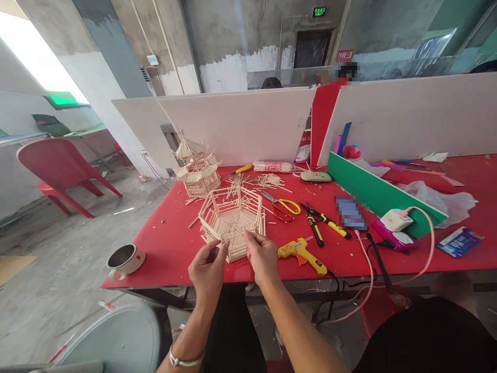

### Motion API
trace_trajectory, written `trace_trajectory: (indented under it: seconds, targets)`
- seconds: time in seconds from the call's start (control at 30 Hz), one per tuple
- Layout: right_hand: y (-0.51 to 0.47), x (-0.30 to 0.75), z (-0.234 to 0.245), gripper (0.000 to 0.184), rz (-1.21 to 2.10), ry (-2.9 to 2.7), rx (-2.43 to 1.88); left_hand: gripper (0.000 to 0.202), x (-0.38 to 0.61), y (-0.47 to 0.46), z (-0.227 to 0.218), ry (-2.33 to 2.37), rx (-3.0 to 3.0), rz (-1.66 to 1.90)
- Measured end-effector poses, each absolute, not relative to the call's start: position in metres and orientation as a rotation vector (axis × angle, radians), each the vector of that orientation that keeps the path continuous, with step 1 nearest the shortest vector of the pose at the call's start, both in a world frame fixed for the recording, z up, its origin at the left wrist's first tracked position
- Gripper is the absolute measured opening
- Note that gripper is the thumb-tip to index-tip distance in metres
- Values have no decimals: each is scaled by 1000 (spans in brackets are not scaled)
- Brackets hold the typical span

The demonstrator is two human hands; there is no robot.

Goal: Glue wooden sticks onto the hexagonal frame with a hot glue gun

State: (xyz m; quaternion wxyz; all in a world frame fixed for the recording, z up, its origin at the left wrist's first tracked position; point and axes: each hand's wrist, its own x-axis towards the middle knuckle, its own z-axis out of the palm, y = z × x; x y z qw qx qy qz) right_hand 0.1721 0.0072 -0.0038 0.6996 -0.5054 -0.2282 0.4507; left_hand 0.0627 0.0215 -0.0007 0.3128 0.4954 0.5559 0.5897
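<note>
At the table's front edge, my left hand [209, 267] is closed in a pinch, thumb against fingertips. Beside it my right hand [263, 259] pinches too, at the near right side of a many-sided frame of thin wooden sticks [234, 226]. What lies between the fingertips of either hand is too small to make out. The stick frame has a floor of sticks laid in rings and an open railing; my hands cover part of its near side. Behind it to the left stands a tiered stick pagoda [194, 166]. Loose wooden sticks [269, 181] lie scattered behind the frame.
On the red table [163, 238] lie scissors [285, 204], cutting pliers [324, 220], a yellow glue gun [303, 254] and a phone [350, 213]. A mug [126, 260] stands near the left corner. A green board [380, 191] and a charging cable [427, 223] are at the right.
</note>
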Motion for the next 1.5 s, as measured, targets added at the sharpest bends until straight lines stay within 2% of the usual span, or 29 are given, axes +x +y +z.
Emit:
trace_trajectory:
  seconds: [1.27,1.5]
  targets:
    - [5,172,2,48,1063,-486,-1136,44,57,14,2,1486,1342,1492]
    - [-23,205,1,48,1017,-725,-1277,28,32,3,-9,1504,1512,1506]
